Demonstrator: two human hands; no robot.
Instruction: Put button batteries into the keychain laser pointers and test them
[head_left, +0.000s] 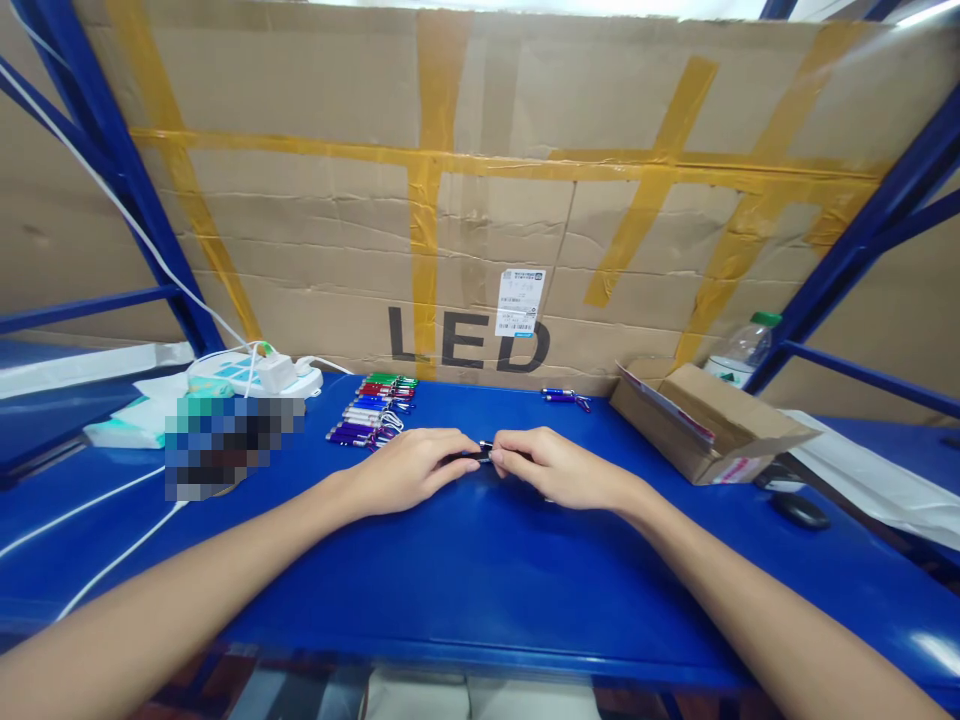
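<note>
Above the middle of the blue table, my left hand [421,466] and my right hand [559,468] meet at a small black keychain flashlight [484,456] with silvery ends. The fingertips of both hands pinch it from either side, hiding much of its body. Left of my left hand lies a row of similar slim keychain flashlights [371,412] in green, red, blue, silver and purple, with clips at their right ends. Two blue keychain flashlights [562,398] lie behind my right hand, near the cardboard. Something small and shiny shows under my right palm; I cannot make it out.
A large taped cardboard sheet [315,250] marked LED stands behind the blue table [450,600]. On the right are an opened cardboard box [705,425], a black mouse [800,510] and a plastic bottle [746,345]. A power strip [247,375], white cables and a blurred-out object are on the left.
</note>
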